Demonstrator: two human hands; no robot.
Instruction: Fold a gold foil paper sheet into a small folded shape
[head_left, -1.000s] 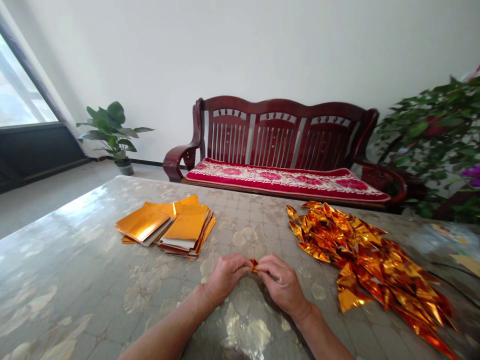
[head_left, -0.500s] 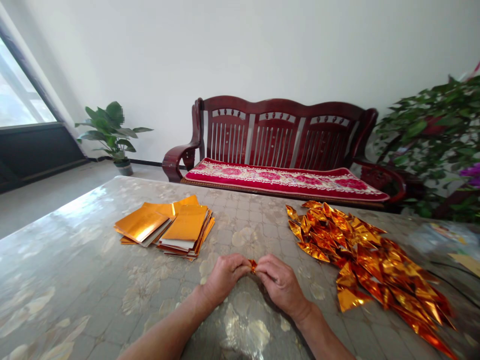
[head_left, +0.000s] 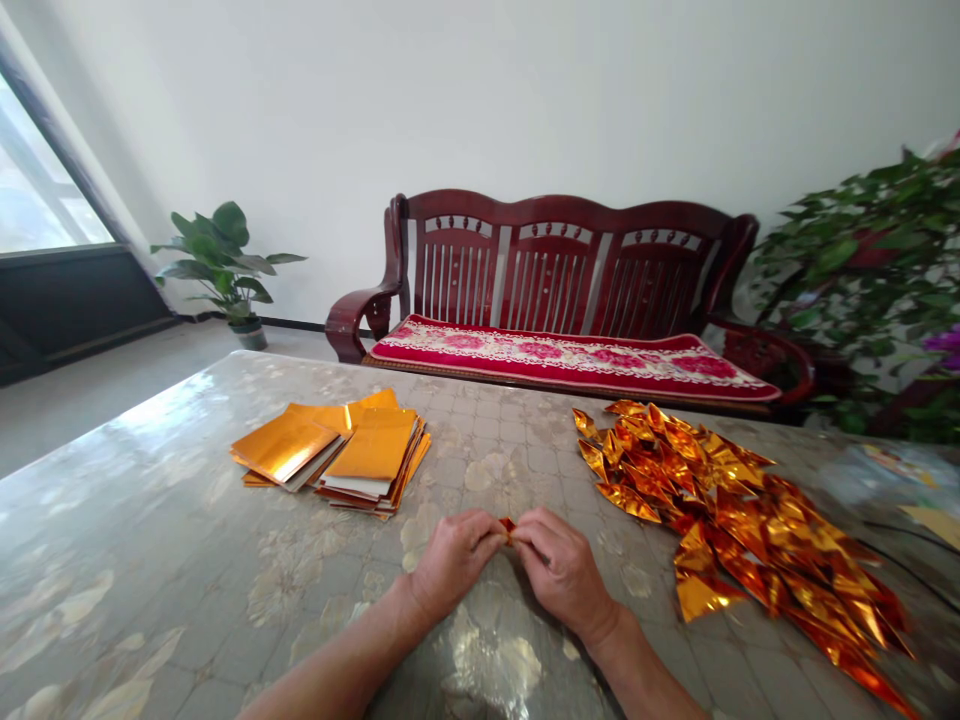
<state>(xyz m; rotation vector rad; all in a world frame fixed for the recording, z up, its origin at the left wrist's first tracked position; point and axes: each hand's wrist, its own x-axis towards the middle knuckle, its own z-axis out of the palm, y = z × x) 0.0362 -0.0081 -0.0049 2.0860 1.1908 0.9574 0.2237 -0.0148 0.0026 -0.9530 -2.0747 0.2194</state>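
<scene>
Between my two hands is a small piece of orange-gold foil paper (head_left: 508, 526), mostly covered by the fingers. My left hand (head_left: 459, 550) pinches its left end, and my right hand (head_left: 561, 562) pinches the right end. Both hands are closed, just above the table near its front middle. Beyond my left hand lie stacks of flat gold foil paper sheets (head_left: 371, 445), some showing white undersides. To the right of my right hand spreads a heap of folded, pointed gold foil pieces (head_left: 701, 480).
A patterned, glossy cover lies over the table (head_left: 300, 590). Clear plastic packaging (head_left: 892, 475) and a dark cable (head_left: 911, 578) are at the right edge. Behind the table stands a dark red wooden bench (head_left: 555, 270) with a floral cushion. Potted plants (head_left: 225, 260) flank it.
The fingers have shifted very slightly around the foil, and a little less of it shows. The stacks and the heap stay where they were.
</scene>
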